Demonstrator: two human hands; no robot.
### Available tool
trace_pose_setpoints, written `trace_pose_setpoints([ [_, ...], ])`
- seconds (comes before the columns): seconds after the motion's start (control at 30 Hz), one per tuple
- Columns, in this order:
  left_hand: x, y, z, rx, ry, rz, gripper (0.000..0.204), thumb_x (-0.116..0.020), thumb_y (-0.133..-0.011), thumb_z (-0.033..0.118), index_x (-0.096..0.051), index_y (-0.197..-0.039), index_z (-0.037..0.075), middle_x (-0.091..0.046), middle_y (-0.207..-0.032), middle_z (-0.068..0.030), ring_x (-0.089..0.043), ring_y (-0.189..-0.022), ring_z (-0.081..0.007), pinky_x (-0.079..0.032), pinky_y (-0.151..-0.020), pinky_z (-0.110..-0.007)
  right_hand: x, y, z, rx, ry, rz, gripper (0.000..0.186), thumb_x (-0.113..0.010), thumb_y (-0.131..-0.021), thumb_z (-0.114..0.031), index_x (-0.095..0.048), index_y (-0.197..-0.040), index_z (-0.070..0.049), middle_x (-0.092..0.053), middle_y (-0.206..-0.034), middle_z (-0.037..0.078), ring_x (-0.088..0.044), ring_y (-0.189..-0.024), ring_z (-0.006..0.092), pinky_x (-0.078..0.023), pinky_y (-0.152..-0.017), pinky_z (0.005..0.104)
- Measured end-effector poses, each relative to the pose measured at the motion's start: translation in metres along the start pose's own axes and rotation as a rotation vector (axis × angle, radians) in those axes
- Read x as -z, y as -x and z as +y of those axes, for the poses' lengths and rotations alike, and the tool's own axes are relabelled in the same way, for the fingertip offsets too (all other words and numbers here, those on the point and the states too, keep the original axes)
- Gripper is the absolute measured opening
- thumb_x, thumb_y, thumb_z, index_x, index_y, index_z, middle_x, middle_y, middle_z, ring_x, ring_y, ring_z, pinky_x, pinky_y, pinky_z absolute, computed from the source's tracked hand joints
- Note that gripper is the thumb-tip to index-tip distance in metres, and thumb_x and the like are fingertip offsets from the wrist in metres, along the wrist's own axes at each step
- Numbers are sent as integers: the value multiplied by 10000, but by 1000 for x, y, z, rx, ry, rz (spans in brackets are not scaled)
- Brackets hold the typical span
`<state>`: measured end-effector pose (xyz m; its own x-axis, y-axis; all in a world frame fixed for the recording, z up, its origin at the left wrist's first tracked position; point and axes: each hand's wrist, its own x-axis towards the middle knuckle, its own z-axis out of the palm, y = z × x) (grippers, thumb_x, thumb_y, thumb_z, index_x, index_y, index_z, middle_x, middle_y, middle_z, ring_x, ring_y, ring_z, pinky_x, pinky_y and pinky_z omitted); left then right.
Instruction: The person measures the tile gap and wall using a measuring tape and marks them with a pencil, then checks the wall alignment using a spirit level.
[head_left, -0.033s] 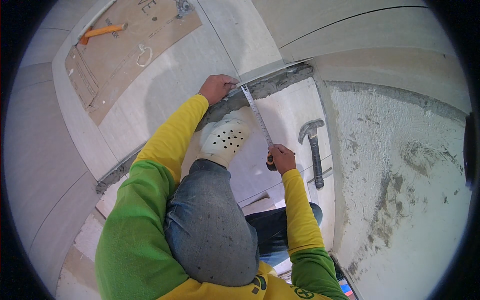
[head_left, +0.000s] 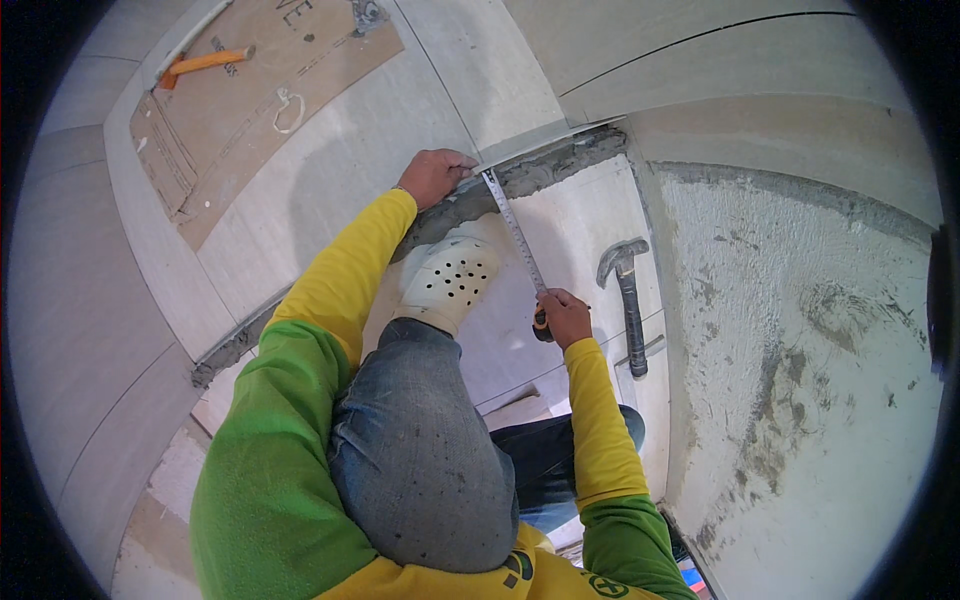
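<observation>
The tape blade (head_left: 516, 228) looks metal, the mortar (head_left: 565, 165) rough, the clog (head_left: 430, 288) matt plastic.

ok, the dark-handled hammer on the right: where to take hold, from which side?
Likely midway down the dark handle, from the left, where the right hand is: the handle is long and straight, its butt pointing back toward the person, the metal head at the far end.
</observation>
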<state>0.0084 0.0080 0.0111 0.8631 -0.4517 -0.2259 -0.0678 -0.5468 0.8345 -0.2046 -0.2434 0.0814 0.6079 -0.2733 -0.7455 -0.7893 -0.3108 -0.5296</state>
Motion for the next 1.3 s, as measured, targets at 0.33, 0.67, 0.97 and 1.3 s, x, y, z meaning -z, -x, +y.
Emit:
trace_pose_setpoints([
  [0.33,1,2,3,24,-15,-8,226,-594,-853,165,-688,-1053,116,-665,-1033,-142,-636,-926,-318,-497,-850,-363,1,5,-6,-25,-72,-30,263,-595,-859,-258,-675,-855,-8,-648,-708,57,-611,-618,133,-499,-618,269],
  [0.67,0,1,-2,5,-2,3,228,-585,-853,177,-687,-1044,106,-667,-1027,-139,-636,-913,-321,-498,-847,-368,1,0,2,5,6,-20,301,-586,-844,-284,-679,-885,-1,-667,-744,73,-623,-712,157,-495,-701,283],
  [0.97,-2,0,0,1,-6,7,224,-612,-840,160,-688,-1044,110,-667,-1020,-147,-638,-912,-316,-499,-835,-365,2,1,2,-8,-18,-3,289,-592,-840,-277,-689,-889,-10,-661,-733,62,-619,-688,148,-495,-681,279],
  [1.3,-1,1,-1,-8,-14,7,220,-606,-845,164,-690,-1043,119,-670,-1009,-142,-640,-906,-316,-501,-830,-367,2,6,-5,17,-34,-8,270,-588,-850,-261,-678,-858,-7,-648,-707,52,-610,-659,135,-491,-651,279],
])
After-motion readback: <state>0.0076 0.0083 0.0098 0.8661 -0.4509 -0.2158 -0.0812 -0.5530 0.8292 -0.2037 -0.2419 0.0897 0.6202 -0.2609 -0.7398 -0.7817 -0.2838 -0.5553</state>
